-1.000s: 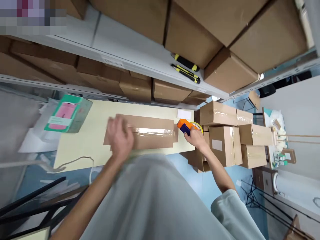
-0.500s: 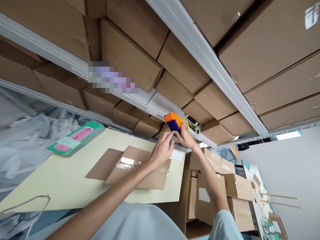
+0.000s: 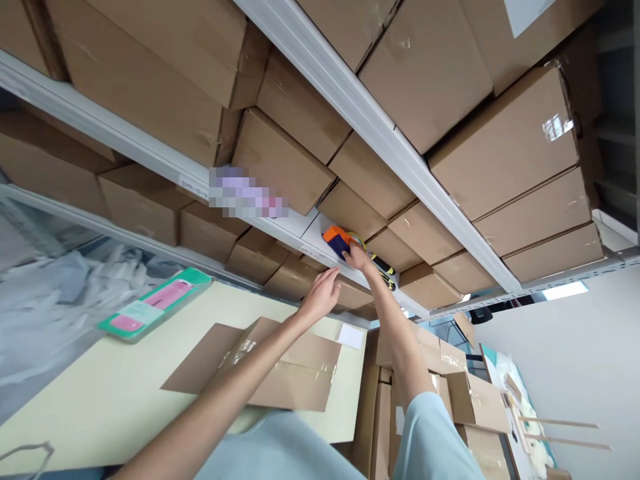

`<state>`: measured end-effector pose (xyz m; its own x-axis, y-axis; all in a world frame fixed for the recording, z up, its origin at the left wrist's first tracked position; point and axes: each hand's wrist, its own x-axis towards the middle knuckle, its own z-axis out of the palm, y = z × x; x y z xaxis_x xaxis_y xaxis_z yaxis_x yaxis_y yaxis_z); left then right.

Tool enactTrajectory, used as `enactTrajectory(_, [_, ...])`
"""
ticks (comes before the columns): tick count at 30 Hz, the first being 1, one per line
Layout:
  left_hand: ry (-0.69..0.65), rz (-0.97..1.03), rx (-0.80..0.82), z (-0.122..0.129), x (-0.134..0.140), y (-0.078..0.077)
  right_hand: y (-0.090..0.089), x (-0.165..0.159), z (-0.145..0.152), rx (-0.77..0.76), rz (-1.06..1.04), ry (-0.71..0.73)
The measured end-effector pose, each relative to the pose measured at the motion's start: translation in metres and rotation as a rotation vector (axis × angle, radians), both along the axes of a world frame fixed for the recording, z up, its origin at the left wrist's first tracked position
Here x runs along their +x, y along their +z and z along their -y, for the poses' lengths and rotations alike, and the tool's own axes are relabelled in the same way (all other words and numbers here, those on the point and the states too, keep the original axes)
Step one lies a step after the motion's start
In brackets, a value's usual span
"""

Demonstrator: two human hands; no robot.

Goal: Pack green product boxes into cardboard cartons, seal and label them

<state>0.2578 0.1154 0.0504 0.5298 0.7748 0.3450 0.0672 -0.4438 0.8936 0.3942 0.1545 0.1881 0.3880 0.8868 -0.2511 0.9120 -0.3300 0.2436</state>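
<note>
My right hand is closed on an orange and dark-blue handheld tool at the shelf edge; its exact kind is hard to make out. Beside that hand lie black-and-yellow cutters and a yellow ring-shaped thing, partly hidden behind the fingers. My left hand hovers just below the shelf with fingers stretched out and nothing in it. Under my left forearm, a flattened cardboard box with clear tape lies on the pale table.
Cardboard boxes fill the shelves. A green and pink package lies at the table's far left corner, near white plastic bags. A white paper sits at the table's right edge. More boxes are stacked on the right.
My right hand has carried the orange and dark-blue tool from in front of the shelf onto its edge. My left hand has drawn away from the tool. The camera view has shifted.
</note>
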Motion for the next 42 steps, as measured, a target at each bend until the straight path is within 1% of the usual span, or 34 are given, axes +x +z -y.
enactTrajectory(3, [-0.003,-0.024,-0.017,0.006,-0.009,0.001,-0.004,-0.006,0.004,0.031,0.021,-0.029])
enactTrajectory(5, [0.001,-0.043,-0.013,0.009,-0.025,-0.005,-0.008,-0.011,0.019,0.130,0.035,-0.024])
enactTrajectory(6, [0.008,-0.062,-0.012,0.010,-0.039,-0.012,-0.011,-0.013,0.032,0.211,0.040,-0.019])
enactTrajectory(8, [0.037,-0.128,-0.036,0.016,-0.076,-0.034,-0.022,-0.019,0.070,0.378,0.023,-0.042])
enactTrajectory(10, [0.097,-0.234,-0.112,0.025,-0.124,-0.061,-0.044,-0.029,0.121,0.442,-0.055,-0.098])
enactTrajectory(12, [0.181,-0.356,-0.222,0.039,-0.169,-0.085,-0.075,-0.048,0.178,0.428,-0.169,-0.194])
enactTrajectory(14, [0.248,-0.465,-0.311,0.054,-0.199,-0.101,-0.110,-0.074,0.229,0.387,-0.286,-0.321])
enactTrajectory(15, [0.258,-0.505,-0.333,0.062,-0.207,-0.106,-0.126,-0.089,0.250,0.363,-0.336,-0.387])
enactTrajectory(16, [0.251,-0.533,-0.336,0.069,-0.210,-0.109,-0.142,-0.103,0.267,0.339,-0.374,-0.450])
enactTrajectory(18, [0.199,-0.554,-0.300,0.082,-0.202,-0.110,-0.167,-0.125,0.289,0.290,-0.416,-0.548])
enactTrajectory(20, [0.129,-0.555,-0.239,0.094,-0.185,-0.107,-0.185,-0.140,0.299,0.261,-0.412,-0.602])
enactTrajectory(22, [0.079,-0.568,-0.192,0.104,-0.165,-0.104,-0.197,-0.147,0.299,0.260,-0.379,-0.623])
enactTrajectory(25, [0.075,-0.628,-0.167,0.114,-0.147,-0.104,-0.207,-0.150,0.293,0.265,-0.341,-0.687])
enactTrajectory(27, [0.103,-0.667,-0.160,0.114,-0.144,-0.109,-0.213,-0.147,0.291,0.265,-0.362,-0.759])
enactTrajectory(29, [0.118,-0.694,-0.172,0.109,-0.149,-0.116,-0.218,-0.141,0.293,0.274,-0.424,-0.824])
enactTrajectory(31, [0.140,-0.728,-0.254,0.100,-0.157,-0.125,-0.223,-0.131,0.299,0.285,-0.530,-0.876])
enactTrajectory(33, [0.163,-0.764,-0.402,0.088,-0.167,-0.133,-0.227,-0.119,0.307,0.282,-0.677,-0.893])
enactTrajectory(35, [0.138,-0.752,-0.532,0.077,-0.175,-0.141,-0.231,-0.107,0.315,0.282,-0.832,-0.847])
enactTrajectory(37, [0.066,-0.701,-0.607,0.069,-0.180,-0.149,-0.235,-0.098,0.322,0.295,-0.938,-0.798])
enactTrajectory(39, [0.012,-0.658,-0.658,0.064,-0.182,-0.155,-0.239,-0.093,0.327,0.306,-0.979,-0.813])
enactTrajectory(42, [0.000,-0.664,-0.688,0.061,-0.180,-0.160,-0.245,-0.090,0.329,0.266,-0.954,-0.870])
